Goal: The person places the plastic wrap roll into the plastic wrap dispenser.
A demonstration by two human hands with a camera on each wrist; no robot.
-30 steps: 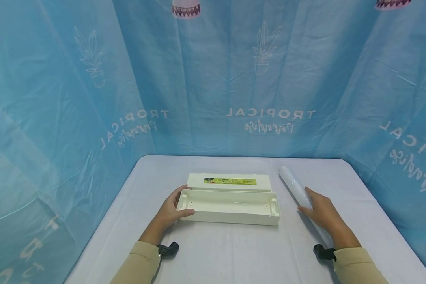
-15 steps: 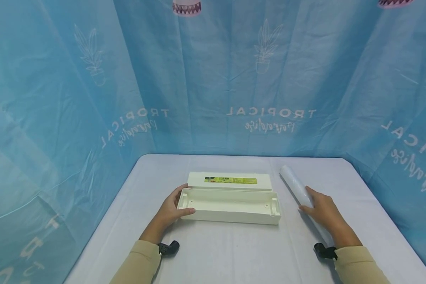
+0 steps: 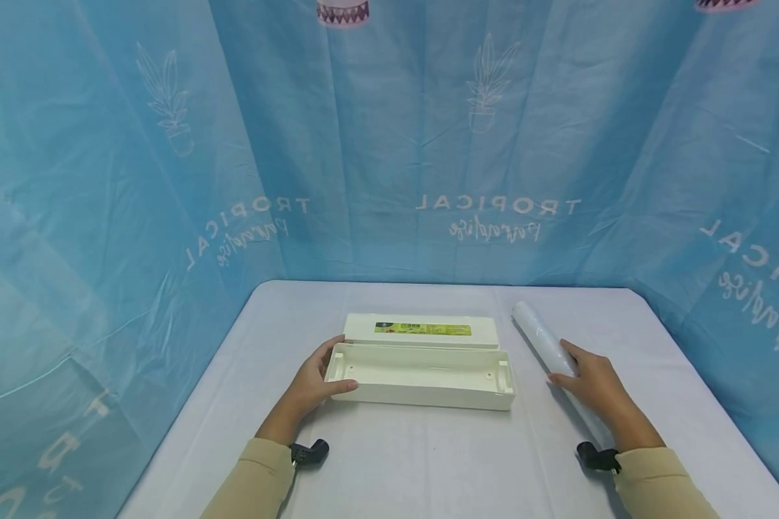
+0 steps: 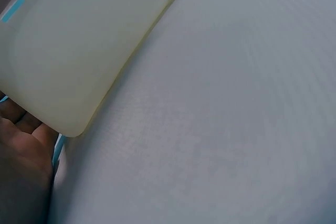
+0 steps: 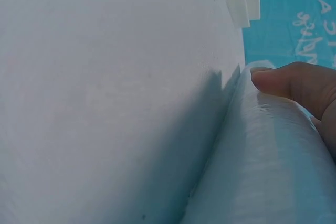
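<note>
My left hand (image 3: 309, 384) grips the left end of a long cream cling film dispenser box (image 3: 422, 395), thumb over the front wall and fingers at the back corner. The box stands open with nothing inside. Its lid (image 3: 485, 330), with a yellow-green label, lies folded back behind it. In the left wrist view the box wall (image 4: 100, 40) covers part of the fingers. At the right, my right hand (image 3: 593, 383) holds a roll of clear cling film (image 3: 537, 337) that slants across the cloth. The right wrist view shows the thumb (image 5: 286, 82) on the roll; the other fingers are mostly hidden.
A white cloth (image 3: 428, 461) covers the table. Blue printed curtains (image 3: 389, 144) hang around its back and sides. Black wrist cameras (image 3: 310, 453) sit at both cuffs. Between the box and the roll is a strip of bare cloth.
</note>
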